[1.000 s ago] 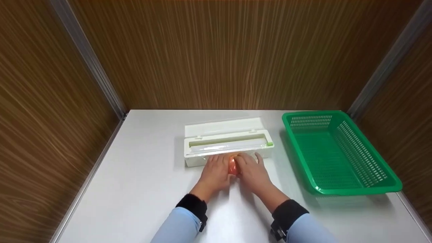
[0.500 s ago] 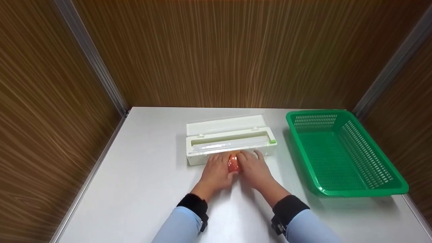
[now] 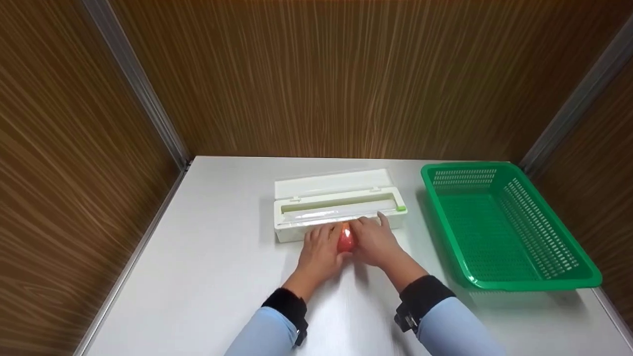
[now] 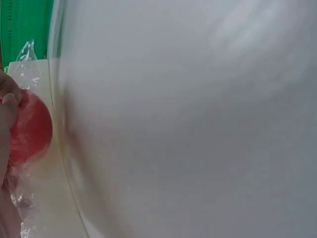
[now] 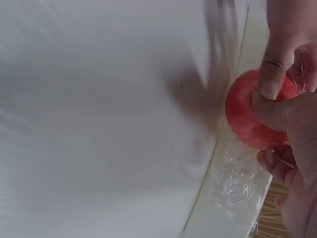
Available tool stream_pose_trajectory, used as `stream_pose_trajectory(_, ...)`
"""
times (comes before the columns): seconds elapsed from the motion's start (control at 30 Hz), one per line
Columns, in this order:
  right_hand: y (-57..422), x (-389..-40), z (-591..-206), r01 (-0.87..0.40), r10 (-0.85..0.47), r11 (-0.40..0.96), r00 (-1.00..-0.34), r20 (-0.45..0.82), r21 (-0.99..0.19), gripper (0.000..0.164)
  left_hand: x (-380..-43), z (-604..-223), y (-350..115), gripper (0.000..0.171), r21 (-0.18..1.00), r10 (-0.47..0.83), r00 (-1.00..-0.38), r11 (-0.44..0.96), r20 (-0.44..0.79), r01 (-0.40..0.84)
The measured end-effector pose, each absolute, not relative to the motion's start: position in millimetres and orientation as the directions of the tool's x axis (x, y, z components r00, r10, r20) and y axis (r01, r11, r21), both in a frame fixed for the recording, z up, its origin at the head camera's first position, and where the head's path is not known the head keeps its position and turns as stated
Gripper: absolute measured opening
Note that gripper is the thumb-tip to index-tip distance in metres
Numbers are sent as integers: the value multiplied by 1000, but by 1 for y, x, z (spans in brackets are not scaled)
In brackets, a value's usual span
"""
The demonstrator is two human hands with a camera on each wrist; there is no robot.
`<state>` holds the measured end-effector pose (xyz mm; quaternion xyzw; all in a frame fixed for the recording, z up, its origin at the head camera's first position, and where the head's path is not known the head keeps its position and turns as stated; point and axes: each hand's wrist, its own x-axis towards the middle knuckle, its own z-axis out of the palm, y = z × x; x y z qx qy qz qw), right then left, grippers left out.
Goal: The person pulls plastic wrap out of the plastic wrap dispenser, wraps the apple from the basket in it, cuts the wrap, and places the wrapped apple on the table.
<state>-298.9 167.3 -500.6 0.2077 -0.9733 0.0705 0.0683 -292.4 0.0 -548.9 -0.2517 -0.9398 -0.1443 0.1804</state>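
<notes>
Both hands [image 3: 320, 251] [image 3: 378, 242] curl fingers [image 5: 275, 111] round a red object [image 3: 346, 239]; white box [image 3: 290, 234] holds film roll [image 3: 341, 211]

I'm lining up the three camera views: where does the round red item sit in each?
Head: below centre, slightly right; the red item is between the left hand and right hand.
Left wrist: near the left edge, about mid-height.
Right wrist: right side, about mid-height.
Shared landmark: the white box beside it.
</notes>
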Motion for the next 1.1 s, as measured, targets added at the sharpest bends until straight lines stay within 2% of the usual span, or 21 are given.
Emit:
stream_pose_trajectory(0.13, 168, -302, -493, -409, -398, 907, -910, 117, -102, 57, -292, -552, -1, 68, -66, 514, -729, 834, 453, 548)
stream_pose_trajectory(0.27, 169, -305, -490, -397, -387, 906, -918, 87, -149, 55, -295, -553, 2, 63, -156, 554, -680, 817, 480, 555)
stream_pose_trajectory(0.53, 179, -310, -501, -340, -331, 884, -940, 86, -322, 58, -298, -553, 12, 58, -50, 533, -719, 817, 447, 575)
stream_pose_trajectory(0.73, 180, -313, -496, -314, -328, 857, -944, 38, -408, 49, -304, -545, 10, 58, 7, 527, -745, 814, 409, 580)
stream_pose_trajectory(0.97, 180, -311, -493, -306, -342, 866, -940, -21, -395, 49, -306, -546, 10, 58, 95, 489, -752, 808, 443, 581)
stream_pose_trajectory(1.1, 180, -311, -492, -312, -355, 878, -933, -56, -364, 49, -303, -544, 8, 63, 182, 463, -793, 807, 397, 562)
